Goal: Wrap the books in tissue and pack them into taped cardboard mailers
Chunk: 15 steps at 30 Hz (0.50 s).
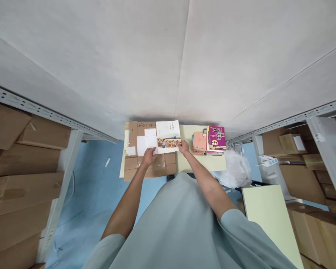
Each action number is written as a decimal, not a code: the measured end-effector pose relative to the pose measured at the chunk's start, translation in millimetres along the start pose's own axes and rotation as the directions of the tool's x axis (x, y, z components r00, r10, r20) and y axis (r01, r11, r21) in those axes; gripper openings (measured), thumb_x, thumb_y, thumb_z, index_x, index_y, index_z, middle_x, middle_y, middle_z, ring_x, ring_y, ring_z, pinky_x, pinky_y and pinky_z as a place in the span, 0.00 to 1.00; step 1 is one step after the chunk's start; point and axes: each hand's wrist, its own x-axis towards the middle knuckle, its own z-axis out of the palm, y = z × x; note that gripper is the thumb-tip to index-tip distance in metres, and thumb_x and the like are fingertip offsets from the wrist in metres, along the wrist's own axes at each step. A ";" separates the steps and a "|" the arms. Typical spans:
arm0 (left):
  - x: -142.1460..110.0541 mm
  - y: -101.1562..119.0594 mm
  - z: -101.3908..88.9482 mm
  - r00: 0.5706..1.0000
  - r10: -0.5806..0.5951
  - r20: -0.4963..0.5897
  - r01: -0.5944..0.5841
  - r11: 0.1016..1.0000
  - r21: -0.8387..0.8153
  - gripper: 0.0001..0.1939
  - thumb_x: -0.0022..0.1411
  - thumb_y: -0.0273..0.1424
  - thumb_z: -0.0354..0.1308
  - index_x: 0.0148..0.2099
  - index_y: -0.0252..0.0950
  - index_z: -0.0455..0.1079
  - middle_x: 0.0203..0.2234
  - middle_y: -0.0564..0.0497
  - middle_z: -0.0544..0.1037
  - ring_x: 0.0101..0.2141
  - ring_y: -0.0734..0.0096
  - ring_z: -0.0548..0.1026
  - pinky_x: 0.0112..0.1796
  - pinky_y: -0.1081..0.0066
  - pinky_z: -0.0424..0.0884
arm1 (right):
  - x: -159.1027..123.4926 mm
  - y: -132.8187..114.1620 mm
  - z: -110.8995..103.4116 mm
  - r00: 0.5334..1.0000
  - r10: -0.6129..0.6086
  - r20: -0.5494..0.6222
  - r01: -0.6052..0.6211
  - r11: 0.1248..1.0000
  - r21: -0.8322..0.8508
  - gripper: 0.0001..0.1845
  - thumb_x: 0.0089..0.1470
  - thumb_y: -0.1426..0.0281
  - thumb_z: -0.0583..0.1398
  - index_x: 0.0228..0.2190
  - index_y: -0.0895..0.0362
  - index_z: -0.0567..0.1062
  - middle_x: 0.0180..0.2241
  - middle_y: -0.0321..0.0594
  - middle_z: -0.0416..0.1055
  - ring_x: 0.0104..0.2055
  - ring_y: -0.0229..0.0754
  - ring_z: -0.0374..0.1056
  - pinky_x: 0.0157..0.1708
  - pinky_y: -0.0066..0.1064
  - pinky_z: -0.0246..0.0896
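A book (168, 131) with a white cover and a brown picture strip along its lower part lies over a cardboard box. My right hand (184, 147) pinches its lower right corner. At the lower left corner, my left hand (149, 157) has its fingers closed on the book's edge, beside white paper sheets (145, 142). Beneath them is the flat brown cardboard box (131, 163), with handwriting along its far edge and clear tape on its near part. The undersides of the book and the fingertips behind it are hidden.
The pale yellow table (186, 162) also bears a stack of pink-covered books (199, 141) and a stack topped by a purple book (217, 138). A plastic bag (235, 170) stands right of it. Shelves of cartons (25, 190) flank both sides; a white wall (156, 67) rises behind.
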 end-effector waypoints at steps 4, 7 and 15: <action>-0.7 1.8 -1.6 1.000 0.010 0.007 -0.011 1.000 0.016 0.31 0.51 0.28 0.64 0.59 0.32 0.77 0.46 0.43 0.78 0.43 0.57 0.77 0.53 0.57 0.77 | -2.7 -7.8 -1.7 1.000 0.007 -0.002 -0.007 1.000 -0.020 0.14 0.64 0.70 0.63 0.51 0.54 0.78 0.49 0.45 0.83 0.52 0.48 0.78 0.55 0.34 0.69; -0.6 4.4 -1.9 1.000 0.006 0.009 -0.006 0.999 0.032 0.31 0.51 0.28 0.64 0.60 0.32 0.77 0.47 0.42 0.78 0.43 0.56 0.77 0.53 0.57 0.77 | -6.0 -11.4 -2.3 1.000 0.011 0.000 -0.011 0.999 -0.036 0.15 0.65 0.71 0.62 0.52 0.54 0.77 0.51 0.46 0.83 0.54 0.48 0.77 0.57 0.34 0.68; -2.6 15.0 1.3 1.000 -0.024 -0.007 0.024 0.996 0.081 0.28 0.57 0.33 0.64 0.60 0.30 0.76 0.50 0.38 0.77 0.48 0.50 0.78 0.57 0.55 0.73 | -13.5 -16.8 -5.0 0.999 0.033 0.015 -0.032 0.997 -0.068 0.15 0.66 0.70 0.61 0.53 0.53 0.75 0.50 0.47 0.82 0.55 0.50 0.76 0.57 0.35 0.68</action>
